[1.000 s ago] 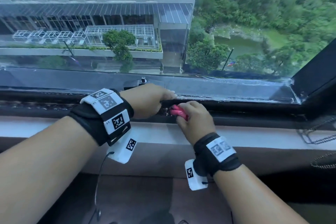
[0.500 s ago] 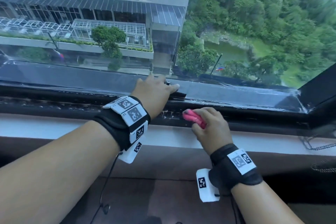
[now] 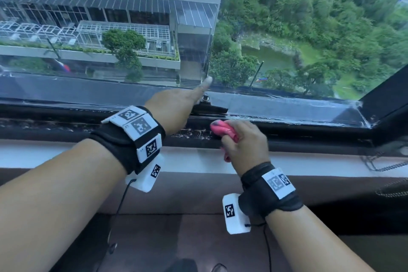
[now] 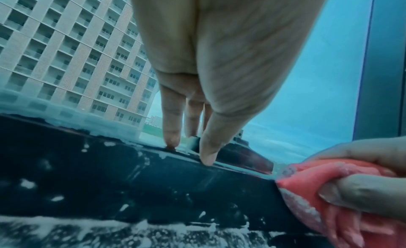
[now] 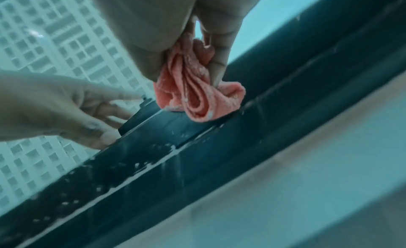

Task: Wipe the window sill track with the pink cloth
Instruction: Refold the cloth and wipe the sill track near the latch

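Note:
The dark window sill track (image 3: 66, 127) runs left to right below the glass, flecked with white grime (image 4: 66, 222). My right hand (image 3: 242, 142) grips the bunched pink cloth (image 3: 223, 129) and presses it onto the track's upper edge (image 5: 167, 130). The cloth (image 5: 197, 95) hangs folded between thumb and fingers, and it also shows at the right of the left wrist view (image 4: 307, 191). My left hand (image 3: 183, 106) reaches forward just left of the cloth. Its straight fingertips (image 4: 206, 159) touch the top of the dark frame rail beside a small black fitting (image 3: 206, 99).
The glass pane (image 3: 287, 28) stands right behind the rail. A white ledge (image 3: 320, 162) runs in front of the track, with a brown surface (image 3: 187, 194) below it. A bead chain (image 3: 388, 166) hangs at the far right, and the dark frame corner (image 3: 384, 104) rises there.
My left hand has left the track and stretched forward, its fingers straightening onto the rail by the glass. The right hand has slid the cloth a little to the right.

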